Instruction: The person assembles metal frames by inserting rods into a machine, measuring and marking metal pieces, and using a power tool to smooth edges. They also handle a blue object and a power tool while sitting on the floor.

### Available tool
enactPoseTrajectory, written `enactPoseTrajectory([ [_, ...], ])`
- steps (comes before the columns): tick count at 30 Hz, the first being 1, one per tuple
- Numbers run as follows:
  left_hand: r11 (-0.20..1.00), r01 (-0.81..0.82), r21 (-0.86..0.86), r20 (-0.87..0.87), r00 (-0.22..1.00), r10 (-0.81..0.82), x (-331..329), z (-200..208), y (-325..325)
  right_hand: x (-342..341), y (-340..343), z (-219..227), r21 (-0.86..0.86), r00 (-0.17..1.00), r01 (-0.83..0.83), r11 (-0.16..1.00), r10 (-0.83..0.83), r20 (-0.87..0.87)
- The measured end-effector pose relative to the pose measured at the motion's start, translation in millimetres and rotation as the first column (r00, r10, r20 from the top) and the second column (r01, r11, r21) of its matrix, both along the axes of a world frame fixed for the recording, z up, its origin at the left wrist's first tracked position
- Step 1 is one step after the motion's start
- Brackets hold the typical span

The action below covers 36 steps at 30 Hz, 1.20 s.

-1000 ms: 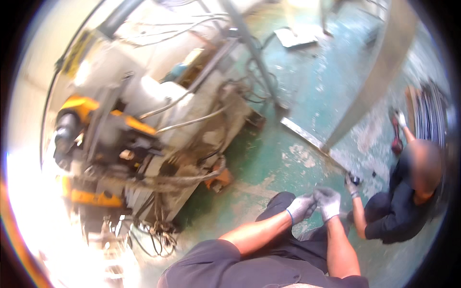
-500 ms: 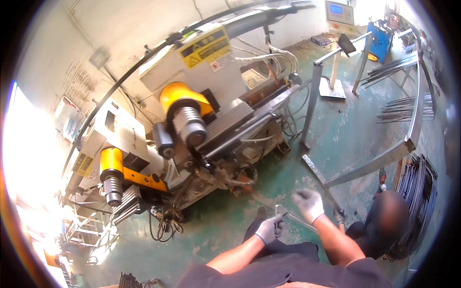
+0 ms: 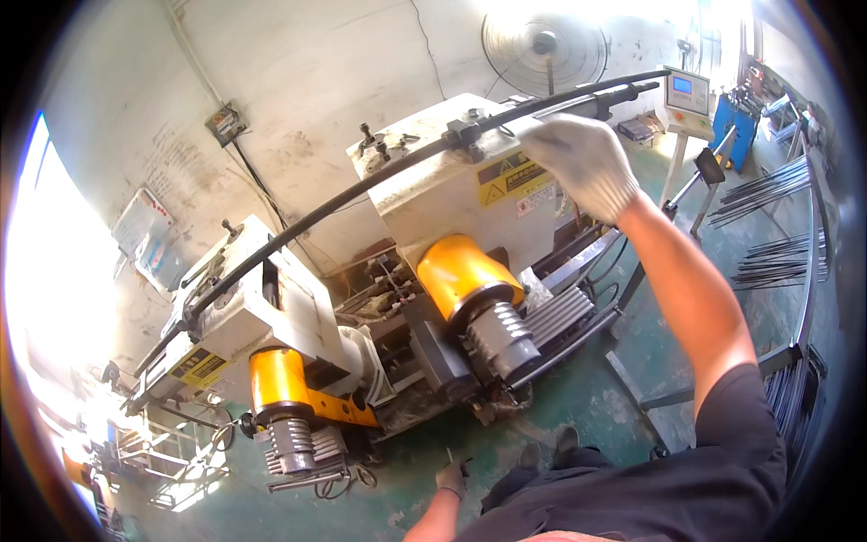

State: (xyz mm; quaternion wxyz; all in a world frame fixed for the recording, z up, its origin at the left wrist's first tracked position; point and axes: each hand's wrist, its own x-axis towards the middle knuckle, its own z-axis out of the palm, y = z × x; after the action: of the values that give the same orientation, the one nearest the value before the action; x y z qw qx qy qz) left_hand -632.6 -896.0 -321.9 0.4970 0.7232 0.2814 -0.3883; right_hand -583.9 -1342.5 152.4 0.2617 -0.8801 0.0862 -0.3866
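Observation:
My right hand (image 3: 582,163), in a white glove, is raised in front of the far machine (image 3: 433,199), just below the long black bar (image 3: 325,212) in the picture. Its fingers bend to the left and are blurred; I cannot tell whether they touch the bar or machine. Low down, my gloved left hand (image 3: 453,477) is closed, with a thin piece sticking up from it that I cannot make out. It is nearest the lower front of the machines. Two yellow cylinders with ribbed metal ends, one farther (image 3: 465,275) and one nearer (image 3: 278,384), jut from the machines.
A control box with a blue screen (image 3: 686,90) stands on a post at the far right. Metal rods lie on a rack (image 3: 768,190) and in a bundle (image 3: 795,406) at right. A large fan (image 3: 545,45) is by the wall. Cables hang below the near machine.
My right hand has risen from before my body to the top of the far machine. My left hand has moved down and left. The view has shifted; the other person is no longer visible.

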Motion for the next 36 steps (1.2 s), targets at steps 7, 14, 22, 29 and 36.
enactPoseTrajectory([
  [7,0.964,-0.265,-0.023,-0.077,0.962,0.263,-32,-53,24,209,-43,51,-0.272,0.904,-0.195,0.942,0.065,-0.423],
  [14,0.677,0.526,0.515,0.320,0.615,-0.721,-117,-116,81,310,-23,47,-0.248,0.634,-0.391,0.886,0.064,-0.770],
  [22,0.696,0.577,0.428,-0.020,0.776,-0.631,-99,-124,44,349,-49,30,-0.593,0.703,-0.329,0.735,-0.228,-0.673],
  [29,0.966,0.256,0.026,0.038,0.966,-0.257,-36,-71,3,100,-84,-16,0.511,0.816,-0.465,0.723,0.125,0.565],
  [36,0.552,0.833,0.043,0.031,0.551,-0.834,2,-84,-1,-277,-29,-253,0.971,0.648,-0.230,-0.057,-0.754,0.109],
])
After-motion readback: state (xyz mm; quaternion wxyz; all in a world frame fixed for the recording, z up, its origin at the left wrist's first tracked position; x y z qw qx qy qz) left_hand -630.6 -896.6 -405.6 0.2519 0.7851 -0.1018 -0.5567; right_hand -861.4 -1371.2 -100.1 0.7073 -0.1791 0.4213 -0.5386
